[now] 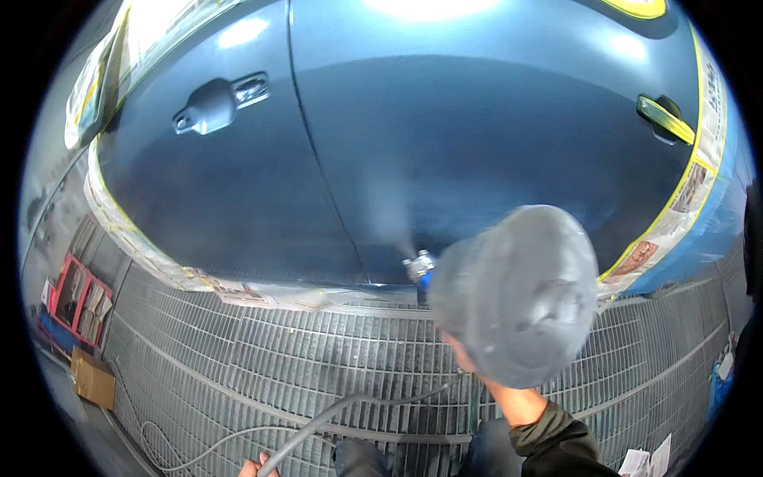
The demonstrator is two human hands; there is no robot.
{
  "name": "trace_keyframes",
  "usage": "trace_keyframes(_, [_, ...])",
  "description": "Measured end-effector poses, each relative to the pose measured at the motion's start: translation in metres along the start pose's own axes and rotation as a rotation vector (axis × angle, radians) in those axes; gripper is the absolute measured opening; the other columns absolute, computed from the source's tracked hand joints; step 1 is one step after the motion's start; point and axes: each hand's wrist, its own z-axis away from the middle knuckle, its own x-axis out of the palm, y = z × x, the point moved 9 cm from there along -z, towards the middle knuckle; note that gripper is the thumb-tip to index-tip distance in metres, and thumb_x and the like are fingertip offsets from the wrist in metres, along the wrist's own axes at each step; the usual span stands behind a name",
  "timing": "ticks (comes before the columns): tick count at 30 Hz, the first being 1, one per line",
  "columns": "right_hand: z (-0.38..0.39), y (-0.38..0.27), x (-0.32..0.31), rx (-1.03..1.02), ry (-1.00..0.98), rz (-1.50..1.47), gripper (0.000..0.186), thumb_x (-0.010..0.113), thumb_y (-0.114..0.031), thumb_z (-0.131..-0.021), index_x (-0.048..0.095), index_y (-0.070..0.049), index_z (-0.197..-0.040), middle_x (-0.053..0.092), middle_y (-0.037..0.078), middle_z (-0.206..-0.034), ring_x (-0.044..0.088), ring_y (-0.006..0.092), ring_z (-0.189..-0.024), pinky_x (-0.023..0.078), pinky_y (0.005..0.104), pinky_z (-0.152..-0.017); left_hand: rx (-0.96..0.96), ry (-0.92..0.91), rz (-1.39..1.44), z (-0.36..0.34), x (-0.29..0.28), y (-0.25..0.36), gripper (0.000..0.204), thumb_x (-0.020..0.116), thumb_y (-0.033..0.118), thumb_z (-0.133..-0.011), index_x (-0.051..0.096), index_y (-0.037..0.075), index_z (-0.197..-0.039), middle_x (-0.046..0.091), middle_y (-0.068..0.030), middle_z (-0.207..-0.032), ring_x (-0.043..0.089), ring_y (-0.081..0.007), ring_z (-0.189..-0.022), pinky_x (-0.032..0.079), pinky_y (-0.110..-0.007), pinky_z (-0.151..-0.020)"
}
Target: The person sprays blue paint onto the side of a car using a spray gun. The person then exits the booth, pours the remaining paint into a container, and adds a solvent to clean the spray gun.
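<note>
A paint spray gun is gripped in my right hand; its big grey cup hides most of the fingers. From the nozzle a pale mist fans onto the lower part of a blue-grey car door, just right of the seam between two doors. My left hand, at the bottom edge, has its fingers closed around a grey air hose. That hose runs up to the gun.
Yellow tape and masking paper border the doors. Door handles stick out at left and right. Underfoot lies metal floor grating, with the hose looping across it. A cardboard box and a red rack stand at left; papers lie lower right.
</note>
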Motion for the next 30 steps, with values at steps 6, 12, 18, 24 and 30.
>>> trace_keyframes(6, [-0.017,0.038,0.056,0.065,-0.151,-0.157,0.020,0.052,0.003,-0.077,0.061,0.002,-0.095,0.062,0.011,-0.100,0.061,0.0159,-0.084,0.051,0.0275,-0.063,-0.092,0.035,-0.070,-0.004,0.009,0.019,0.031,0.058,0.010,-0.091,0.045,-0.004,-0.067,0.030,-0.0133,-0.053,0.028,-0.0153,-0.050,0.026,-0.037,-0.045])
trace_keyframes(12, [0.009,0.015,-0.047,-0.107,0.312,-0.151,0.023,0.054,0.003,-0.068,0.060,0.005,-0.091,0.063,0.013,-0.078,0.058,0.0165,-0.056,0.049,0.0279,-0.050,0.014,0.013,-0.032,-0.005,0.044,0.040,0.037,0.059,0.010,-0.092,0.039,-0.002,-0.063,0.027,-0.0131,-0.053,0.024,-0.0156,-0.050,0.023,-0.037,-0.044])
trace_keyframes(18, [0.068,-0.005,-0.172,-0.310,0.597,-0.057,0.027,0.057,0.002,-0.073,0.057,0.005,-0.100,0.063,0.013,-0.084,0.062,0.0164,-0.067,0.051,0.0263,-0.048,0.108,-0.051,0.113,0.001,0.091,0.041,0.034,0.058,0.014,-0.089,0.041,-0.001,-0.064,0.028,-0.0103,-0.054,0.026,-0.0163,-0.050,0.024,-0.036,-0.045])
trace_keyframes(24, [0.144,-0.015,-0.249,-0.424,1.072,0.235,0.029,0.053,-0.004,-0.077,0.061,0.006,-0.103,0.065,0.012,-0.093,0.063,0.0177,-0.076,0.056,0.0289,-0.052,0.070,-0.114,0.075,0.009,0.134,0.023,0.027,0.056,0.016,-0.085,0.045,-0.002,-0.067,0.031,-0.0104,-0.055,0.032,-0.0157,-0.051,0.027,-0.036,-0.047])
trace_keyframes(30, [0.128,0.042,-0.219,-0.344,0.876,0.172,0.025,0.054,-0.001,-0.075,0.061,0.004,-0.099,0.065,0.010,-0.090,0.061,0.0140,-0.072,0.050,0.0253,-0.050,0.058,-0.133,0.111,0.014,0.148,0.002,0.025,0.056,0.013,-0.084,0.046,-0.003,-0.069,0.031,-0.0119,-0.054,0.032,-0.0163,-0.050,0.027,-0.036,-0.046])
